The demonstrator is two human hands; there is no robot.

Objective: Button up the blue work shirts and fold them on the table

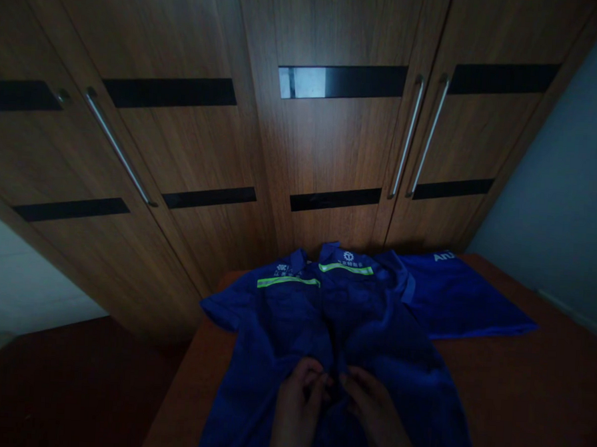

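A dark blue short-sleeved work shirt (283,329) with yellow-green reflective strips lies spread on the table, its collar toward the wardrobe. The front is parted along the middle at the chest. My left hand (306,387) pinches the left front edge low on the shirt, thumb and fingers together. Just across the opening, my right hand (364,394) has its fingers closed on the other front edge. The two hands are close but apart. Any button between the fingertips is too dark to make out.
A folded bright blue garment (469,299) with white lettering lies at the right, partly under the shirt's sleeve. The reddish-brown table (534,396) reaches to a wooden wardrobe (332,145) with metal handles. Pale walls stand on both sides.
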